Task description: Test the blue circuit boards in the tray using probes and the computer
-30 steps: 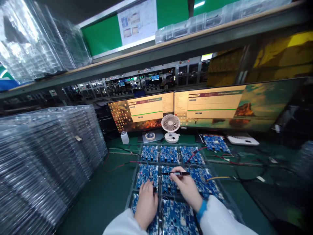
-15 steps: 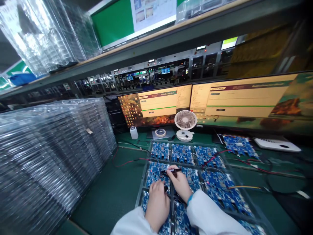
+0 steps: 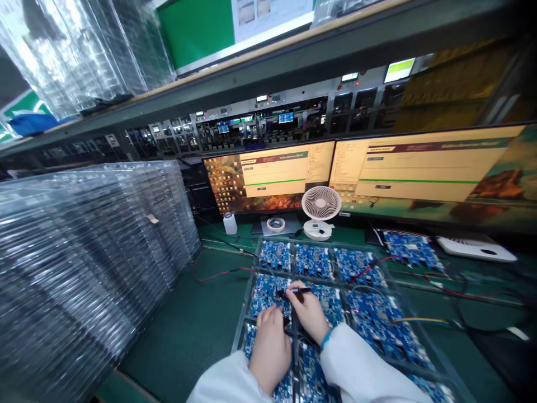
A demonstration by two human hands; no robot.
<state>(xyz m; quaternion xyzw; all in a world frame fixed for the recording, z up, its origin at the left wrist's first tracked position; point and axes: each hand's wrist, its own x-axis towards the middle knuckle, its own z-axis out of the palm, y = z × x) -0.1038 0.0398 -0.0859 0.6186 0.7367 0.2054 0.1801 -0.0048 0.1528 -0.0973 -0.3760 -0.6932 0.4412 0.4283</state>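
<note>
My right hand point(image 3: 309, 313) grips a thin black pen-like tool point(image 3: 293, 291), held level over the middle row of blue circuit boards point(image 3: 312, 260) in a clear tray point(image 3: 247, 322). My left hand point(image 3: 271, 347) rests fingers-down on a board point(image 3: 264, 292) in the tray's left column and touches a small dark part; whether it holds anything is unclear. Both arms wear white sleeves. Red and yellow wires point(image 3: 218, 274) run onto the boards.
A tall stack of clear plastic trays point(image 3: 84, 252) fills the left. Two monitors point(image 3: 268, 179) stand behind, with a small white fan point(image 3: 321, 210), a tape roll point(image 3: 276, 225) and a white bottle point(image 3: 229, 224) before them. Another board point(image 3: 411, 252) and a white device point(image 3: 476, 249) lie at right.
The view swung left and the boards now sit right of centre. My right hand moved left with the pen tool, closer to my left hand, which stays on the left boards.
</note>
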